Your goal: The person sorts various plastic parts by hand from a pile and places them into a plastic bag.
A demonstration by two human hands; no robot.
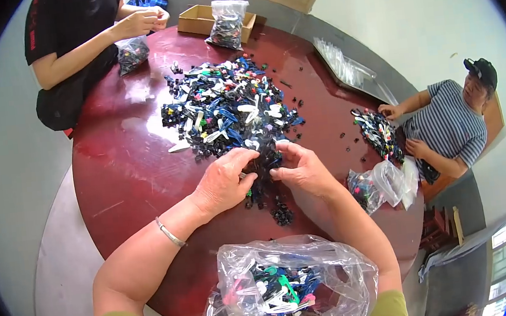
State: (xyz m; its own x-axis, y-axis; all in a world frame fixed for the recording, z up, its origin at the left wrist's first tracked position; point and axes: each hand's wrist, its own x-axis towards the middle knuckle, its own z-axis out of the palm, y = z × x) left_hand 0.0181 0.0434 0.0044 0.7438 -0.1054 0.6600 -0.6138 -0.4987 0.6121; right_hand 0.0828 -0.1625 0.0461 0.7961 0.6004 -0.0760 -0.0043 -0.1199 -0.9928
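Observation:
My left hand [227,179] is at the near edge of a big heap of small plastic clips [224,112], mostly black, white and blue. Its fingers are curled, with small pieces at the fingertips that I cannot make out. Across a narrow gap, my right hand [304,170] has thumb and fingers apart, touching black clips [262,187] that lie between the hands. A little cluster of black pieces [282,213] sits just nearer to me. Right below my forearms, an open clear plastic bag [349,270] holds mixed clips, some green and pink.
The round dark red table [122,189] carries everything. At the left, a person in black [77,35] works beside a filled bag [133,54]. Behind stand a cardboard box [194,21] and another bag [228,26]. To the right, a person in stripes [447,121] handles a smaller heap [378,133].

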